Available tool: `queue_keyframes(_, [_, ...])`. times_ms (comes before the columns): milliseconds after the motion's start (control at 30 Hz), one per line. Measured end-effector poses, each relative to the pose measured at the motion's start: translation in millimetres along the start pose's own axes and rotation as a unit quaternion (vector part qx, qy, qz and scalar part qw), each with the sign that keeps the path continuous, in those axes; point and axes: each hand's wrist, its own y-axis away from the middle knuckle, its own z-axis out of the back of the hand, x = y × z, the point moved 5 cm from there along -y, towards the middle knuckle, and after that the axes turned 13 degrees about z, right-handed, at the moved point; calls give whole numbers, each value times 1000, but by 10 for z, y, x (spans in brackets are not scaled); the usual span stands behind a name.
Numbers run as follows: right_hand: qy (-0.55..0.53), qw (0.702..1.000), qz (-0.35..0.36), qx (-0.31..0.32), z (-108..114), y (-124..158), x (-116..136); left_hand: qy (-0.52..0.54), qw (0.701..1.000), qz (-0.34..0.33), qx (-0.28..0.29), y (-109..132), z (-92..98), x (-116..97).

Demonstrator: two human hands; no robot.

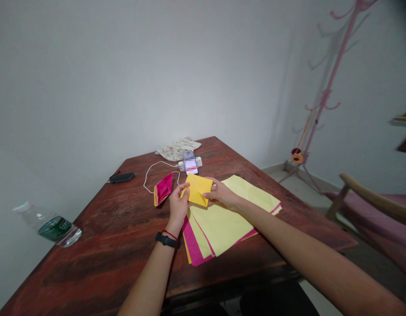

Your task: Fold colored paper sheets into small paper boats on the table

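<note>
Between my two hands is a folded yellow paper point(198, 188), roughly square, with crease lines on its face. My left hand point(179, 201) pinches its left edge, thumb on top. At the right edge, my right hand point(220, 194) grips it with the thumb on the near face and fingers behind. Beneath lies a fanned stack of pale yellow and magenta paper sheets point(229, 224). A folded magenta and yellow paper piece point(164, 188) stands on the table just left of my left hand.
On the wooden table point(107, 259) are a lit phone point(190, 166) propped at the back, a white cable, a crumpled cloth point(178, 148), a dark power bank point(122, 177) and a water bottle point(53, 226) at left. A chair point(374, 202) and pink coat stand point(331, 83) are at right.
</note>
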Motion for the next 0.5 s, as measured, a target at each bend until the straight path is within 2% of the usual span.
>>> queue_keyframes(200, [42,997,33,-54,126,-63,-21,-189,975,-114,22,104,-129,-102])
queue_keyframes(333, [30,997,44,-51,116,-60,-23,-234,962,-123,66,169,-209,-97])
queue_keyframes(500, [40,997,41,-52,116,-53,-23,-235,962,-128,50,174,-179,-142])
